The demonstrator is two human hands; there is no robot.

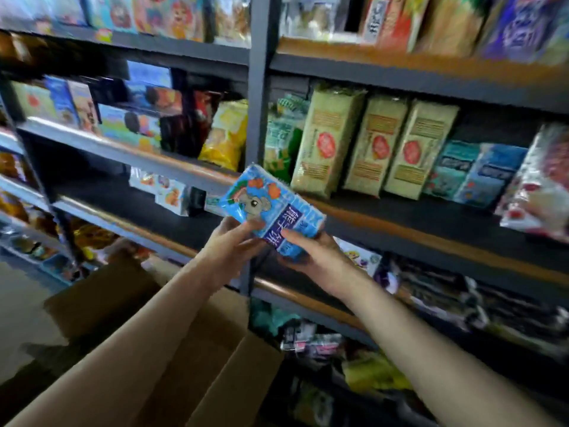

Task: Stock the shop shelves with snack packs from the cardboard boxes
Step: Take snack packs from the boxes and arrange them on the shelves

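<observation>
A light blue snack pack [267, 208] with a cartoon animal and a dark blue label is held tilted in front of the shelf upright. My left hand [229, 246] grips its lower left edge. My right hand [314, 254] holds its lower right end from below. An open cardboard box [172, 343] stands on the floor under my forearms; its inside is hidden by my arms.
Dark metal shelves [400, 229] with orange-edged boards fill the view. Three beige packs [369, 149] and blue packs [480, 174] stand on the right shelf, with bare board in front of them. A yellow bag [226, 134] and boxes [172, 195] sit on the left shelves.
</observation>
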